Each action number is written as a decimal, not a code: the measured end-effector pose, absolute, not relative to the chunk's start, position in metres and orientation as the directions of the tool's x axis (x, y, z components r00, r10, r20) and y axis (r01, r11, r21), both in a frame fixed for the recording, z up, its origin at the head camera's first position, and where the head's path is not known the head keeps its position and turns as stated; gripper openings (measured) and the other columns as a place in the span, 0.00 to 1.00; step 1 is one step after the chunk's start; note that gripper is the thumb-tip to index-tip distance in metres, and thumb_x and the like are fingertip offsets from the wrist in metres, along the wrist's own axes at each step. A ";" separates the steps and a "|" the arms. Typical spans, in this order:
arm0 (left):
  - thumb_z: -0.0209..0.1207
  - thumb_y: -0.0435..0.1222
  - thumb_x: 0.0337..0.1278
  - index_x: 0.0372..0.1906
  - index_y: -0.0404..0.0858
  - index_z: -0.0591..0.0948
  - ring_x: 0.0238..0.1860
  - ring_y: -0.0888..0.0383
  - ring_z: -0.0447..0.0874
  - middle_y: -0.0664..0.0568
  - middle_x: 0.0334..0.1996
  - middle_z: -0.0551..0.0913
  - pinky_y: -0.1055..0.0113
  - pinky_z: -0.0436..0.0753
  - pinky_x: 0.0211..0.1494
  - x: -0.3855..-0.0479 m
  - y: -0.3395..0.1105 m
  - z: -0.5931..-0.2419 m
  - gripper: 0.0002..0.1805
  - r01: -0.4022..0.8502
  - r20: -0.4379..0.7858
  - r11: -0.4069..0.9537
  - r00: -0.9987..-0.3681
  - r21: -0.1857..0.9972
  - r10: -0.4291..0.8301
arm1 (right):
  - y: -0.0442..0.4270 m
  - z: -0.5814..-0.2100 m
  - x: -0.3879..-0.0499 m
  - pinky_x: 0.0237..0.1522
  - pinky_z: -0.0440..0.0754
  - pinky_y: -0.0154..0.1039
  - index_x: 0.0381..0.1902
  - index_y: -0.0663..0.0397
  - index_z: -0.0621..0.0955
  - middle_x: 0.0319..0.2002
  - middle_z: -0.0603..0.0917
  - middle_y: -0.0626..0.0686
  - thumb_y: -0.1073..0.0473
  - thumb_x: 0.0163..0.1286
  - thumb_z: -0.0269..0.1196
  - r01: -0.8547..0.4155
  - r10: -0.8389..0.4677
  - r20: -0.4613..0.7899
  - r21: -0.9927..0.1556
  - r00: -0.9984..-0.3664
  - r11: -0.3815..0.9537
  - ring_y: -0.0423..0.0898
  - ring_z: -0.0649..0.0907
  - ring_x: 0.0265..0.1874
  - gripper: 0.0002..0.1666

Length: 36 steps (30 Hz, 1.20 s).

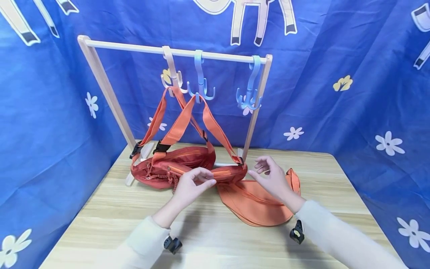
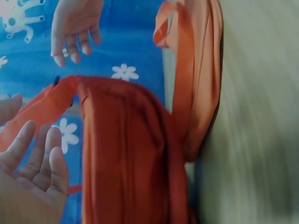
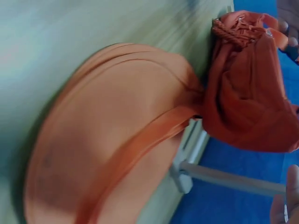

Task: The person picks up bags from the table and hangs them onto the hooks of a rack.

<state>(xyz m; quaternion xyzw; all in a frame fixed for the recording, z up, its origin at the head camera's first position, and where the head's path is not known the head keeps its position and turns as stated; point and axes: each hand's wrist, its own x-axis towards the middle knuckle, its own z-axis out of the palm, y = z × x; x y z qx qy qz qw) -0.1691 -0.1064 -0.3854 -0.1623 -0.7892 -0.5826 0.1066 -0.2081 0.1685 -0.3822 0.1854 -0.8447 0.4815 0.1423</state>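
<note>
Two red waist bags hang by orange straps from hooks on a wooden rack. The front bag [image 1: 231,173] is on the middle blue hook [image 1: 200,80], and the rear bag [image 1: 188,155] is on the pale hook [image 1: 173,71]. Just in front of the front bag is my left hand [image 1: 195,186], its fingers relaxed around nothing. My right hand [image 1: 271,177] hovers off that bag's right end, fingers loosely bent and holding nothing. Below it an orange bag [image 1: 258,209] lies flat on the table. The left wrist view shows the left hand [image 2: 35,172] apart from the red bag [image 2: 126,154].
The wooden rack's bar [image 1: 134,47] spans the back of the table [image 1: 111,224]. A second blue hook [image 1: 250,89] hangs near its right post with nothing on it. Blue patterned cloth [image 1: 376,74] surrounds the table at the back and sides.
</note>
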 end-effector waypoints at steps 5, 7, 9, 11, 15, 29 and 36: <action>0.69 0.29 0.49 0.37 0.32 0.82 0.33 0.51 0.84 0.44 0.34 0.85 0.64 0.80 0.37 -0.163 -0.084 -0.393 0.10 0.345 0.320 0.227 -0.937 0.911 0.137 | 0.181 -0.396 -0.205 0.38 0.79 0.51 0.47 0.52 0.76 0.36 0.82 0.52 0.59 0.57 0.71 -0.453 -0.187 0.416 -0.758 -0.890 0.469 0.44 0.82 0.32 0.22; 0.68 0.27 0.49 0.37 0.31 0.82 0.33 0.49 0.83 0.42 0.33 0.84 0.64 0.80 0.36 -0.157 -0.075 -0.390 0.09 0.346 0.319 0.213 -0.936 0.914 0.149 | 0.185 -0.402 -0.204 0.39 0.79 0.50 0.47 0.53 0.76 0.36 0.82 0.54 0.59 0.57 0.71 -0.449 -0.191 0.408 -0.767 -0.893 0.459 0.44 0.82 0.32 0.21; 0.67 0.26 0.48 0.37 0.30 0.82 0.33 0.47 0.83 0.40 0.34 0.84 0.63 0.80 0.36 -0.152 -0.067 -0.387 0.09 0.351 0.323 0.193 -0.932 0.916 0.163 | 0.189 -0.407 -0.203 0.40 0.78 0.48 0.47 0.55 0.76 0.36 0.82 0.57 0.59 0.58 0.71 -0.436 -0.188 0.395 -0.780 -0.899 0.448 0.45 0.82 0.33 0.21; 0.67 0.25 0.48 0.36 0.30 0.82 0.33 0.48 0.83 0.39 0.33 0.84 0.63 0.80 0.36 -0.148 -0.058 -0.385 0.09 0.361 0.331 0.195 -0.928 0.912 0.171 | 0.193 -0.413 -0.202 0.40 0.77 0.46 0.47 0.55 0.76 0.37 0.82 0.57 0.59 0.58 0.71 -0.421 -0.182 0.381 -0.787 -0.907 0.451 0.44 0.81 0.33 0.21; 0.69 0.28 0.47 0.38 0.33 0.83 0.33 0.51 0.83 0.41 0.33 0.84 0.63 0.80 0.37 -0.153 -0.044 -0.407 0.10 0.370 0.340 0.195 -0.925 0.908 0.170 | 0.203 -0.424 -0.201 0.39 0.76 0.43 0.46 0.54 0.76 0.35 0.82 0.54 0.59 0.58 0.71 -0.420 -0.184 0.379 -0.778 -0.907 0.467 0.43 0.81 0.33 0.20; 0.71 0.33 0.46 0.42 0.32 0.82 0.38 0.45 0.83 0.44 0.39 0.83 0.55 0.81 0.40 -0.164 -0.002 -0.453 0.16 0.384 0.345 0.221 -0.918 0.897 0.193 | 0.231 -0.418 -0.182 0.39 0.77 0.48 0.50 0.63 0.74 0.38 0.80 0.62 0.66 0.60 0.68 -0.411 -0.267 0.316 -0.768 -0.910 0.492 0.48 0.81 0.34 0.21; 0.72 0.36 0.45 0.44 0.37 0.83 0.41 0.50 0.82 0.50 0.40 0.83 0.56 0.80 0.41 -0.165 0.016 -0.462 0.18 0.392 0.353 0.258 -0.917 0.883 0.183 | 0.253 -0.432 -0.189 0.37 0.81 0.39 0.51 0.65 0.73 0.38 0.79 0.65 0.70 0.59 0.67 -0.433 -0.354 0.291 -0.786 -0.889 0.441 0.49 0.82 0.34 0.23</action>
